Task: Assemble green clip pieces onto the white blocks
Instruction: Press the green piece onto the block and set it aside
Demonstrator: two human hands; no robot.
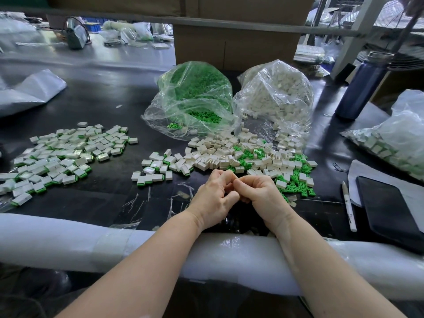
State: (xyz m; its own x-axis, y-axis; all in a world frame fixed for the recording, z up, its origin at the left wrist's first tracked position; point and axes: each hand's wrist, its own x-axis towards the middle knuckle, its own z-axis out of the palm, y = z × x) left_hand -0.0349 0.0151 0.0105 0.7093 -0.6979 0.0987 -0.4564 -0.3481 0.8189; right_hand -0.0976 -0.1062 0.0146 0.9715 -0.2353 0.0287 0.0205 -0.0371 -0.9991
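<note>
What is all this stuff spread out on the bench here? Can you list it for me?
Finished blocks: many, white with green edges, spread at the left.
Loose white blocks: many, heaped in the middle.
Loose green clip pieces: many, scattered right of the hands.
Bag of green clips: one, clear plastic, behind the heap.
Bag of white blocks: one, clear plastic, beside it on the right.
Another bag of blocks: one, clear, far right.
Bottle: one, dark blue, back right.
Pen: one, white, right.
Tablet: one, black, right edge.
Cardboard box: one, brown, at the back.
Left hand: fingers curled, meeting the right; what it holds is hidden.
Right hand: the same.
</note>
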